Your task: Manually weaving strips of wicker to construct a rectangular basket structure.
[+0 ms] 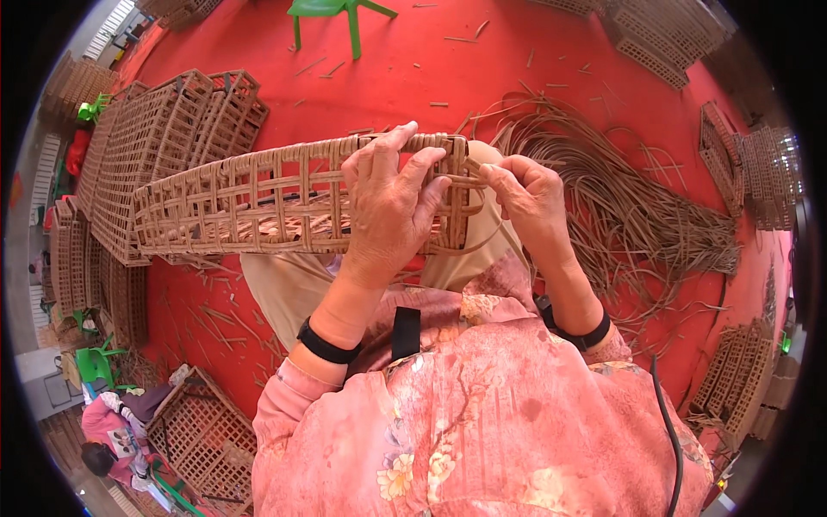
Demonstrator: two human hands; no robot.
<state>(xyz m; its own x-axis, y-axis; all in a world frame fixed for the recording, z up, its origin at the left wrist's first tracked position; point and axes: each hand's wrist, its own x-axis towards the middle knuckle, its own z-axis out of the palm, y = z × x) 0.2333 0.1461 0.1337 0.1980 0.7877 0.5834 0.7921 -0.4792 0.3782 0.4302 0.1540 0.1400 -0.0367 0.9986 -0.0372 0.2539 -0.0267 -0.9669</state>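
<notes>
Across my lap lies a long brown woven basket [250, 200] with an open lattice side, its narrow end pointing left. My left hand [388, 198] rests over the lattice near the right end, thumb and fingers bent on the rim and weave. At the basket's right corner, my right hand [530, 194] pinches a flat brown weaving strip [476, 207], which loops out from the corner. The fingertips of both hands are a short way apart. Part of the basket behind my left hand is hidden.
A large bundle of loose strips [594, 181] lies on the red floor [413, 52] at right. Stacked baskets [155, 155] stand at left, more [650, 43] at far right. A green stool [332, 10] is ahead. A person [121, 439] sits lower left beside another basket [207, 439].
</notes>
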